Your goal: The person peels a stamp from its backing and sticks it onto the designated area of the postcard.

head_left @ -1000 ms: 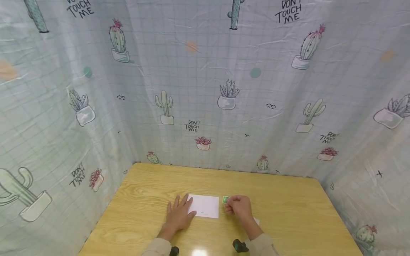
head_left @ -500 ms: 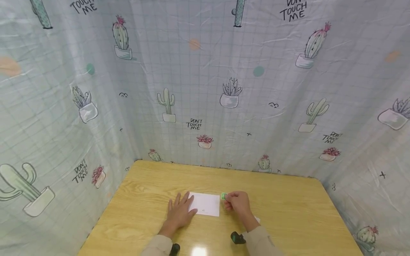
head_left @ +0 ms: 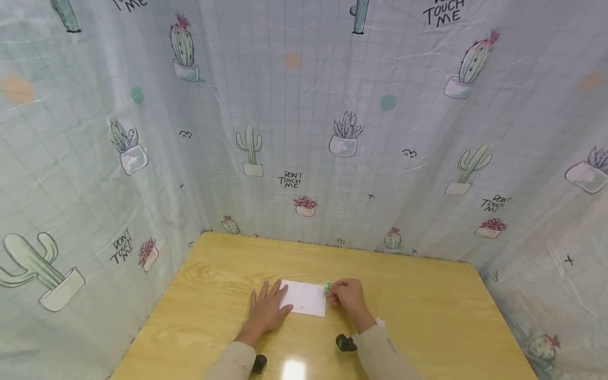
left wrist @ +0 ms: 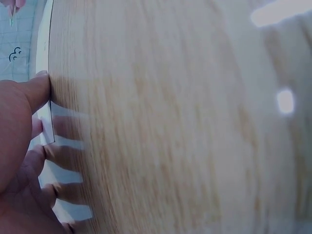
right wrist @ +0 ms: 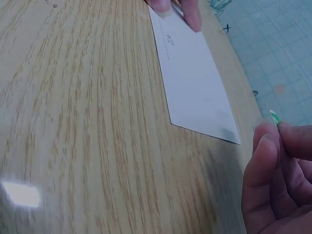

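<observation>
A white envelope [head_left: 306,298] with small print near its lower edge lies flat on the wooden table. My left hand [head_left: 268,311] rests over its left end, fingers spread and straight, the thumb on the lower edge. In the left wrist view the thumb [left wrist: 36,91] lies along that edge. Between thumb and forefinger, my right hand [head_left: 350,295] pinches a small green stamp [head_left: 328,286] with a pale border. The stamp overlaps the envelope's upper right corner in the head view. In the right wrist view, the stamp [right wrist: 274,116] is seen almost edge-on above the table, mostly hidden by the fingertips.
A white piece of paper [head_left: 380,322] shows partly from beneath the right forearm. The table [head_left: 427,316] is bounded at the back and sides by a cactus-print curtain [head_left: 304,132]. Black wrist devices, such as the right one [head_left: 345,343], sit by the sleeves.
My right hand has moved left with the stamp, from beside the envelope to its upper right corner. The left hand keeps its place on the envelope. The head view has tilted slightly.
</observation>
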{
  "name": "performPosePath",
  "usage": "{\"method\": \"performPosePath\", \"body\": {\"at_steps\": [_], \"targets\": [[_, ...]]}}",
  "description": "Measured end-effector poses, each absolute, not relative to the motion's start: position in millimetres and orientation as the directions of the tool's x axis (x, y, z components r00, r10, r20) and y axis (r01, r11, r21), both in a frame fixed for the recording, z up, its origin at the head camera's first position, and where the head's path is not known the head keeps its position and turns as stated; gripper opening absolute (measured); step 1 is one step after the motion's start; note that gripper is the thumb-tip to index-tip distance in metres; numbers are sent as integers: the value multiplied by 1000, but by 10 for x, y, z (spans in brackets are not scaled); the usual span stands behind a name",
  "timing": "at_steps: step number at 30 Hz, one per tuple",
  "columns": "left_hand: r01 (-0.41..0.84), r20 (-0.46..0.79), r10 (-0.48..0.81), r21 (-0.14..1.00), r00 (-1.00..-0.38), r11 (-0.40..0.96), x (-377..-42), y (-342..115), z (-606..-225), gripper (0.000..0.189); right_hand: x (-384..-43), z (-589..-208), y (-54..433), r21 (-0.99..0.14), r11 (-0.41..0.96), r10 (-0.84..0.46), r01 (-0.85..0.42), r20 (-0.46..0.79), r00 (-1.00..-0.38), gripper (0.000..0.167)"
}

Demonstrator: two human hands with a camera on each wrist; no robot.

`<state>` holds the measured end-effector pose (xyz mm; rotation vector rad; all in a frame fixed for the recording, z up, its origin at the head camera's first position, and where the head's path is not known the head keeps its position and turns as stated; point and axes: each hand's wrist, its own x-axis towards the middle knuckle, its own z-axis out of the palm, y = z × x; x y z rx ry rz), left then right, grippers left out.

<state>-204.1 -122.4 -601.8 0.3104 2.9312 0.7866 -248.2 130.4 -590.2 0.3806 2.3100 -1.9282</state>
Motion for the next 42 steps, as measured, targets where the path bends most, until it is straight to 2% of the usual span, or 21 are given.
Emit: {"method": "performPosePath", "body": {"at_steps": [19,29,42], "targets": [[154,-52,210,511,-976,846,-2018,-1220,-6008,60,-2573,-6014,1139,-910,240,143,338,-311,-940,8],[160,-38,210,521,-977,838,-2063,-1220,-5989,59,-2603,-6015,1109,-902,322,135,286,-255,-957,10],[151,-48,205,521,-978,840,-2060,-1227,-5987,59,-2569,-5925,1019,-841,436,198,321,-258,-946,9]]}}
